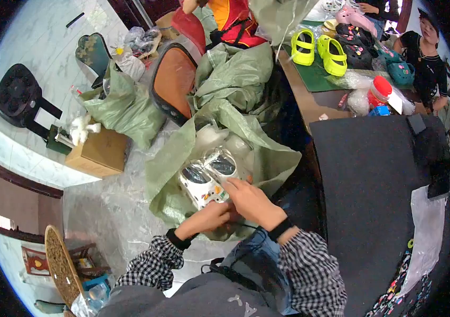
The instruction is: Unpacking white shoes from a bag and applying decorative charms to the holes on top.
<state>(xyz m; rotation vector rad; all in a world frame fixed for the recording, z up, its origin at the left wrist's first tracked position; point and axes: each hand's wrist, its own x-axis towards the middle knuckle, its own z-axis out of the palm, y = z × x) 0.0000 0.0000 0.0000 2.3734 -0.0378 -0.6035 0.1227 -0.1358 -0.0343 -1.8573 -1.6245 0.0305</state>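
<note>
A pair of white clog shoes (pixel 206 177) wrapped in a clear plastic bag lies at the mouth of a big green woven sack (pixel 267 153) on the floor. My left hand (pixel 212 217) grips the near end of the bagged pair from below. My right hand (pixel 249 199) holds the plastic at the same end, fingers curled on it. Both hands touch each other over the bag. More white shoes in plastic (pixel 212 136) show deeper inside the sack.
A dark mat covers the table (pixel 373 185) at my right, with neon yellow clogs (pixel 320 50), dark clogs and a red-capped jar (pixel 380 91) beyond. A seated person (pixel 425 58) is at far right. A cardboard box (pixel 98 153), orange chair (pixel 172 82) and more sacks stand left.
</note>
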